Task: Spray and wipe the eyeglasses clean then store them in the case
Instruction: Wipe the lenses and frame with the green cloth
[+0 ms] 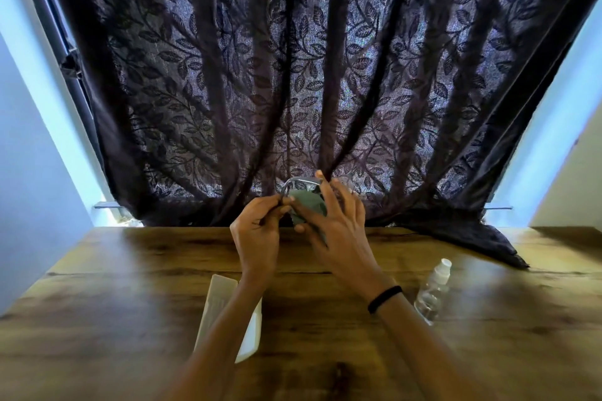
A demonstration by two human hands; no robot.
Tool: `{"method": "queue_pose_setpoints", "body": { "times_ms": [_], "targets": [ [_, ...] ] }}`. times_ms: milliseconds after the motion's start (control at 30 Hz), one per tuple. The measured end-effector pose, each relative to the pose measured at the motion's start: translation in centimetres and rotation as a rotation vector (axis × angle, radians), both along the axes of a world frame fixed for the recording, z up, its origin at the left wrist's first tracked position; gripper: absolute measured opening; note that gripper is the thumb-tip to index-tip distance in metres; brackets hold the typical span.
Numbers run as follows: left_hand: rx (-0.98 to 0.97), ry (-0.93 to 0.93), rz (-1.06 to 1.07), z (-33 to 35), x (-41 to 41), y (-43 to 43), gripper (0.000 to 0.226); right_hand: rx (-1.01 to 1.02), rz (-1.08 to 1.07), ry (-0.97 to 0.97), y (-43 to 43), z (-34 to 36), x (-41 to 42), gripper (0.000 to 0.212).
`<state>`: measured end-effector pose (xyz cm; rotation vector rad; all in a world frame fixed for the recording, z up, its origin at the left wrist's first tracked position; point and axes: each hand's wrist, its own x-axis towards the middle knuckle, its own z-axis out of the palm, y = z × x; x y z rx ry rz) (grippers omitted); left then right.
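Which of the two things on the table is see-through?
The spray bottle, on the wooden table beside the right arm, is clear and capped. The glasses case, under the left arm, is solid white.

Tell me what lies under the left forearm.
The white case lies on the table under the left forearm. The arm covers its middle, so open or shut is unclear.

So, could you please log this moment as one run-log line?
step: wiping | left hand: holds eyeglasses | right hand: rubs cloth on lens | spray bottle, case: on table
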<state>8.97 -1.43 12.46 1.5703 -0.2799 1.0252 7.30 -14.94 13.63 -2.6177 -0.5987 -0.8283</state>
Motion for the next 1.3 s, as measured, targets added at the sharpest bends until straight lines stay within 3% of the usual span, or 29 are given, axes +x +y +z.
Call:
{"method": "queue_pose_setpoints", "body": {
  "times_ms": [300,467,600,800,1067,1200,1300],
  "targets": [
    [-0.021,-0.012,-0.002,0.3,-0.1,-0.3,0.027,0.037,-0.16,-0.124,0.5,-0.1,-0.6,0.036],
    [-0.034,-0.012,-0.024,0.7,-0.1,-0.5,0.024,0.175,-0.092,-0.235,0.5,-0.5,-0.6,0.026],
    [-0.051,-0.002,-0.031,1.0,0.0,-0.4,0.023,0.242,0.021,-0.183,0.6,-0.3,-0.5,0.045],
    [-0.033,0.011,-0.035,1.1,0.1,-0.4,0.019,0.075,-0.035,-0.13,0.9,-0.2,-0.4,0.06],
    [-0.048,0.011,-0.046,0.7,0.2,-0.4,0.021,-0.028,-0.225,-0.248,0.5,-0.1,-0.4,0.051],
    [-0.03,0.007,-0.013,0.5,0.2,-0.5,0.021,0.119,-0.161,-0.273,0.0,-0.2,-0.5,0.027],
    [0.028,-0.02,0.018,0.4,0.0,-0.3,0.021,0.324,-0.059,-0.188,-0.5,-0.3,-0.6,0.023]
  ]
}}
